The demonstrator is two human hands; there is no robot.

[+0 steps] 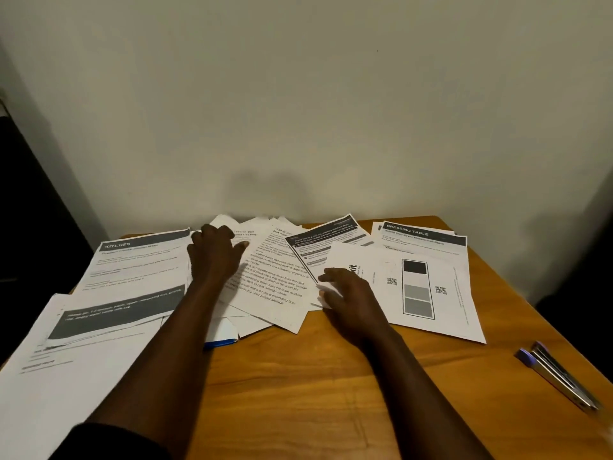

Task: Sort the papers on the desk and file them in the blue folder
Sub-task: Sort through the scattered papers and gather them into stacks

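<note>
The left hand (pixel 215 260) lies loose on the papers (pixel 272 277), likely to gather them; the right hand (pixel 348 297) touches a sheet (pixel 381 260) at its edge; I cannot tell if it pinches.

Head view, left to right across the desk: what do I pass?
KITCHEN sheet → left hand → right hand → grey-bar sheet → pens
</note>
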